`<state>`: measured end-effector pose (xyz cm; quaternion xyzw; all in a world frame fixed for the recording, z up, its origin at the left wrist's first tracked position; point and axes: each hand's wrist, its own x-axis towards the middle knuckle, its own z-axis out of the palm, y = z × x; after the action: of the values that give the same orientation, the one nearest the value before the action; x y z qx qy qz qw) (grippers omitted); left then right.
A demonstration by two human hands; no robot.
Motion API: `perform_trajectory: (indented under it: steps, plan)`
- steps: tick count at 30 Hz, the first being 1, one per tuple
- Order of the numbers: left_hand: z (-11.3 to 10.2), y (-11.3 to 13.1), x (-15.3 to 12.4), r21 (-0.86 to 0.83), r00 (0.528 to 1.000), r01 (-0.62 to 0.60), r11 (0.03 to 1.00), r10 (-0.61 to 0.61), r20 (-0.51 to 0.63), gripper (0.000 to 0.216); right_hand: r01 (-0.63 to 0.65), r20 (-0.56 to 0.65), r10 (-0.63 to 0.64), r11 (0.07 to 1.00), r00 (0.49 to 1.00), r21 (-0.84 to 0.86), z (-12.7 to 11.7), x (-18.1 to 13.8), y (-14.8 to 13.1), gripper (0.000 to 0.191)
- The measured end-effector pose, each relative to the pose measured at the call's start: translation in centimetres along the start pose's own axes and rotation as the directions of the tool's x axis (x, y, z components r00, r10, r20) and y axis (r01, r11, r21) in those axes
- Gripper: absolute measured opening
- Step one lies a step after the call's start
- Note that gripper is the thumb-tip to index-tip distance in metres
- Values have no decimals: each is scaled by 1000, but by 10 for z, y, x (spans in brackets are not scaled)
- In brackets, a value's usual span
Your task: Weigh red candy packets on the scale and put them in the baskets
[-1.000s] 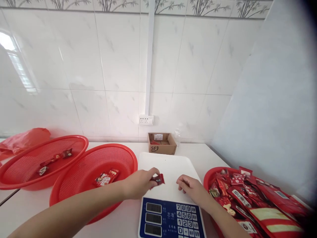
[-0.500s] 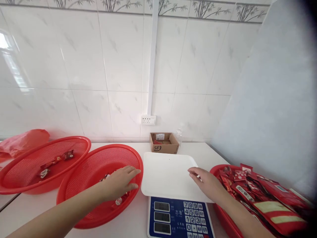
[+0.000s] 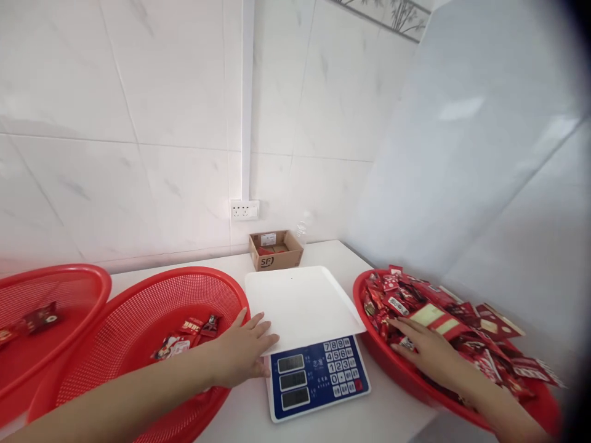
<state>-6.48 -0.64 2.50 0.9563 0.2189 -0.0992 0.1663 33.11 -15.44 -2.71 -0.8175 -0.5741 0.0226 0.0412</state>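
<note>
My left hand (image 3: 247, 347), fingers spread and holding nothing, is over the right rim of the middle red basket (image 3: 180, 277) and the near left corner of the scale's white tray (image 3: 300, 304). Below the tray is the scale's blue keypad panel (image 3: 318, 375). In the middle basket lie a few red candy packets (image 3: 191, 326). My right hand (image 3: 418, 347) rests on the heap of red wrapped packets (image 3: 480, 351) in the right red basket (image 3: 369, 344). Its fingers are stretched out, palm down, on top of the heap.
Another red basket (image 3: 92, 277) with a few packets stands at the far left. Behind the scale are a small cardboard box (image 3: 277, 261) and a clear plastic bottle (image 3: 302, 227). A wall socket (image 3: 244, 210) is on the tiled wall. A grey panel (image 3: 415, 154) rises at the right.
My view has turned right. My right hand has gone from above the white tray to the heap in the right basket. The left hand has shifted from over the middle basket to the tray's edge.
</note>
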Motion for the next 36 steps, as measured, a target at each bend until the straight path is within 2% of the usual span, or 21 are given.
perform_trajectory:
  steps: [5,8,11,17,20,21,23,24,27,29,31,33,34,36]
  plan:
    - [-8,9,4,60,998,19,998,-22,60,55,-49,-79,50,999,996,16,0,-5,-20,49]
    - [-10,15,3,92,996,37,995,-44,77,56,-35,-155,63,984,986,174,-3,-4,-24,42]
    - [-7,21,3,89,998,49,995,-53,45,54,-28,-208,102,943,973,332,-7,-1,-16,34]
    - [-3,37,5,26,996,82,996,-81,-30,51,-60,-255,188,897,948,439,-29,5,2,29]
    - [-6,52,10,-104,993,86,991,-93,-71,52,9,-295,174,848,940,529,-44,2,-14,32]
    - [-7,58,13,-192,991,86,978,-103,-83,53,61,-298,154,795,942,603,-48,-1,-25,32]
    - [-9,72,22,-420,989,72,905,-118,-84,57,192,-308,64,658,949,728,-53,-10,-54,30]
    - [-10,79,27,-546,991,57,836,-113,-69,59,244,-309,4,604,951,759,-53,-17,-71,28]
    - [-9,101,41,-841,999,15,540,-32,-3,59,309,-298,-100,466,949,829,-48,-38,-117,28]
    - [-6,112,49,-936,1000,-3,351,4,-2,57,314,-276,-153,365,949,876,-43,-50,-138,32]
    - [-1,117,53,-976,1000,1,220,-14,-2,54,313,-269,-173,331,947,890,-40,-58,-146,32]
    - [3,117,52,-986,998,29,163,-51,21,51,336,-287,-190,329,939,882,-38,-58,-142,29]
    - [4,114,50,-984,997,41,174,-69,30,49,352,-299,-200,333,933,875,-38,-56,-137,28]
    - [3,105,40,-958,993,42,283,-119,9,46,367,-311,-201,377,929,851,-39,-46,-119,28]
